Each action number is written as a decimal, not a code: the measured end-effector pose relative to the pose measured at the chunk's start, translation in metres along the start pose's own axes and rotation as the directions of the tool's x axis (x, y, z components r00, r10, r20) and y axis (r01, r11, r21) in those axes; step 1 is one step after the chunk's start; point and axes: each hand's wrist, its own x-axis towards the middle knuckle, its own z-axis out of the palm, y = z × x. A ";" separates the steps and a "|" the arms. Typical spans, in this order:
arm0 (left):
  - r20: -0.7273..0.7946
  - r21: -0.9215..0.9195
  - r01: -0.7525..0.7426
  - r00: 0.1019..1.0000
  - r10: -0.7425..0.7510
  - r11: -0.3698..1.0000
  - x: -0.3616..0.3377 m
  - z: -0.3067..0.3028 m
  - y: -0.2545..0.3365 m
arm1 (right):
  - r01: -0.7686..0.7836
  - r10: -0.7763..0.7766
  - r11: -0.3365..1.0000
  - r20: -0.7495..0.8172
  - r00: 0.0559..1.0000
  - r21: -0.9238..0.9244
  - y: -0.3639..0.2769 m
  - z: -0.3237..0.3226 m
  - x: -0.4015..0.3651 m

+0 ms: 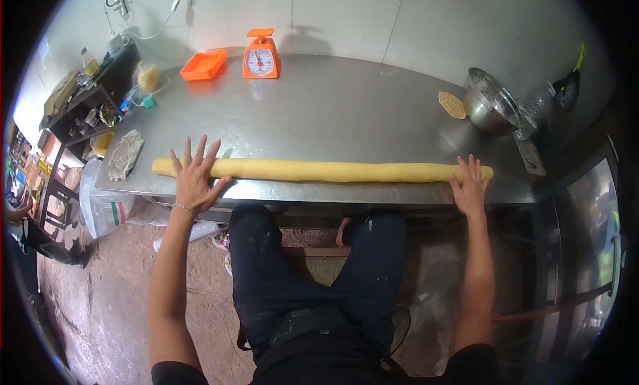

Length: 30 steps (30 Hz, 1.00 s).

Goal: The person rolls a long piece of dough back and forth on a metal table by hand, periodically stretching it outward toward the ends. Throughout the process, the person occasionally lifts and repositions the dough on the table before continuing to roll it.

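Observation:
A long yellow dough roll (333, 171) lies left to right along the front of the steel table (333, 112). Near its left end, my left hand (195, 179) rests on top of the dough with fingers spread and a bracelet at the wrist. My right hand (471, 185) lies on the dough close to the right end, its fingers stretched out and apart. Both palms face down, and neither hand is wrapped around the roll. The dough under the hands is hidden.
An orange kitchen scale (261, 55) and an orange tray (204, 65) stand at the back. To the right are a metal bowl (492, 105) and a flat tan disc (452, 105). A crumpled cloth (126, 155) lies on the left. The table's front edge runs just before the dough.

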 end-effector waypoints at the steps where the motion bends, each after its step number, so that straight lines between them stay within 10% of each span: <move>1: 0.027 0.004 -0.006 1.000 0.006 1.000 0.011 -0.002 -0.005 | -0.016 0.016 1.000 0.043 0.999 0.001 0.003 -0.001 0.013; 14: 0.502 -0.056 0.184 0.854 -0.132 0.981 0.180 0.032 -0.048 | -0.267 0.244 0.964 0.436 0.866 -0.010 -0.008 0.036 0.199; 24: 0.405 0.072 0.378 0.834 -0.374 0.923 0.147 0.030 -0.050 | -0.153 0.123 0.986 0.346 0.930 0.062 0.013 0.034 0.166; 30: 0.238 -0.011 0.290 0.930 -0.279 0.957 0.072 0.020 -0.045 | -0.096 0.090 0.995 0.231 0.969 0.017 0.028 0.022 0.105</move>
